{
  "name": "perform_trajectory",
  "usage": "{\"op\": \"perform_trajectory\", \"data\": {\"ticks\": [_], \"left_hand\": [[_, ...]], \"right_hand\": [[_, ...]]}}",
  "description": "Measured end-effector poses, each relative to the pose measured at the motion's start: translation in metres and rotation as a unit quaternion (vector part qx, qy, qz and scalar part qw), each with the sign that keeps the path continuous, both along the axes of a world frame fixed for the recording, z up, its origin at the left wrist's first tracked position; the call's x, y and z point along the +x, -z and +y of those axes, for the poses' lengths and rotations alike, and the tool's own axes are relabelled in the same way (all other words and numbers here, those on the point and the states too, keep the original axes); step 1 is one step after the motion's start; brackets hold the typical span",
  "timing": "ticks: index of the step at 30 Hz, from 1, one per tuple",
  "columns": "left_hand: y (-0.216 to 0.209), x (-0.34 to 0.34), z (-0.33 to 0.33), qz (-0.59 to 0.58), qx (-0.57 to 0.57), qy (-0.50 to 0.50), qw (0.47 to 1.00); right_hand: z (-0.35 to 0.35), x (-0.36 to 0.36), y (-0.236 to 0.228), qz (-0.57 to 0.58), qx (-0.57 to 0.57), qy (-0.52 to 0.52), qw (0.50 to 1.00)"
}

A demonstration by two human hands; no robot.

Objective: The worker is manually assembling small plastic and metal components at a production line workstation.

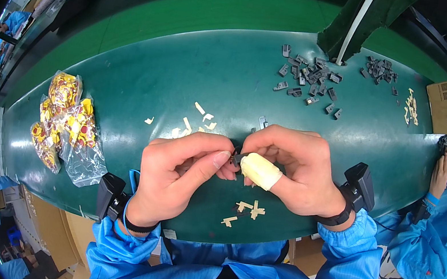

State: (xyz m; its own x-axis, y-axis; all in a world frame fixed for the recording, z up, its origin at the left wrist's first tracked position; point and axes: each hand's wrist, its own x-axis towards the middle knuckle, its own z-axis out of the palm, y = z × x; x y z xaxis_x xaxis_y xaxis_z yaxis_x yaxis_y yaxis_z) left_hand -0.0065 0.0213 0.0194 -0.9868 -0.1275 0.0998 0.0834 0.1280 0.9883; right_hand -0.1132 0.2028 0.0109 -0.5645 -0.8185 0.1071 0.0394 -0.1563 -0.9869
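Over the green table, my two hands meet at a small dark plastic part, mostly hidden by the fingers. My left hand pinches it between thumb and forefinger. From the other side, my right hand grips it too, its thumb wrapped in a pale yellow covering. Just beyond the left fingers lie several cream-coloured strips. More cream strips rest below the hands, close to the table's near edge. Behind the right fingers a small grey piece is partly visible.
Piles of dark grey plastic parts lie at the far right of the table, near a cardboard box. Clear bags of yellow-and-red pieces sit at left. A dark post stands behind. Another person's hands work at right.
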Motion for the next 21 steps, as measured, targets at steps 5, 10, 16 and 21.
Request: {"op": "perform_trajectory", "data": {"ticks": [5, 10, 16, 21], "left_hand": [[0.0004, -0.0010, 0.0004, -0.002, 0.018, 0.003, 1.000], [0.0000, -0.0008, 0.0011, 0.001, 0.022, 0.001, 1.000], [0.0003, 0.0005, 0.0017, -0.009, 0.026, -0.007, 1.000], [0.0034, -0.0004, 0.0009, 0.003, 0.033, -0.010, 0.999]], "right_hand": [[0.0003, 0.0002, 0.0006, -0.011, -0.003, -0.002, 1.000], [0.0012, -0.0006, -0.0001, -0.005, -0.004, -0.002, 1.000], [0.0009, -0.0002, 0.0008, -0.007, -0.003, -0.001, 1.000], [0.0012, 0.0000, 0.0020, -0.015, 0.000, 0.000, 1.000]]}}
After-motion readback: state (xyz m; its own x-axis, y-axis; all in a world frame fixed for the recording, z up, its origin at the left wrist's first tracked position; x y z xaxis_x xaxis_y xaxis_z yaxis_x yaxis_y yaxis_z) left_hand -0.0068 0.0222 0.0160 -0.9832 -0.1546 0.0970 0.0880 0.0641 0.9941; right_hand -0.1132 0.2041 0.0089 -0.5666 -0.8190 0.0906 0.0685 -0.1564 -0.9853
